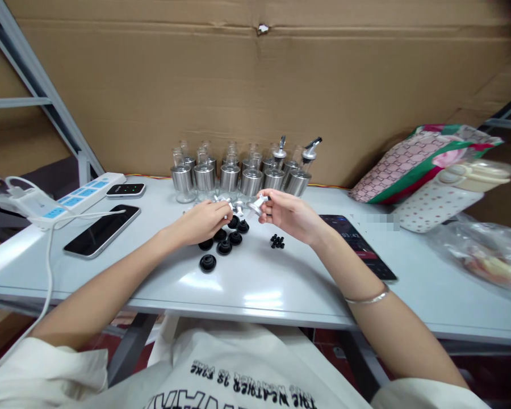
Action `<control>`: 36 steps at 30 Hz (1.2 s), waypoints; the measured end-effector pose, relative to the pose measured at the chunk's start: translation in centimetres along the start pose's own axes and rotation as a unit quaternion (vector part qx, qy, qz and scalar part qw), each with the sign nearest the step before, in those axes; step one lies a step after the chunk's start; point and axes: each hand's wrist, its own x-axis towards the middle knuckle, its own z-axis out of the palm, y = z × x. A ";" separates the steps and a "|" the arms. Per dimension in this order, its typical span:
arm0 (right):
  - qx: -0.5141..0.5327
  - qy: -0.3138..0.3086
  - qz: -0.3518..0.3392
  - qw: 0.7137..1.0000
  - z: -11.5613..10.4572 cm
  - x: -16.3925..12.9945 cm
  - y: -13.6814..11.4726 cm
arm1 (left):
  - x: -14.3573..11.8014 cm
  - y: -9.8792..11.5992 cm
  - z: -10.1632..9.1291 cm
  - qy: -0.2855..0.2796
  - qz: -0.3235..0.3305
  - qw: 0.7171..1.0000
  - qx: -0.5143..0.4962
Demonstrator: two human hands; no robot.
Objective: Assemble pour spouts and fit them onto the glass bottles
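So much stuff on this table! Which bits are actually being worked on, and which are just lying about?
In use: left hand and right hand, each holding a metal spout; black stoppers; small black caps; glass bottles.

Lying about: phone, second phone, power strip, patterned bag, plastic bag.

Small workshop, cardboard backdrop [255, 85], bottle parts [238, 176]

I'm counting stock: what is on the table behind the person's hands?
Behind the left hand and right hand stands a cluster of glass bottles with steel sleeves; two carry metal pourer spouts. Rear bottles are partly covered, so no exact count.
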 end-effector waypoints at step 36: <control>-0.029 -0.018 -0.040 0.999 -0.3 -0.2 0.1 | 0.2 2.9 0.1 0.223 0.079 0.966 -0.103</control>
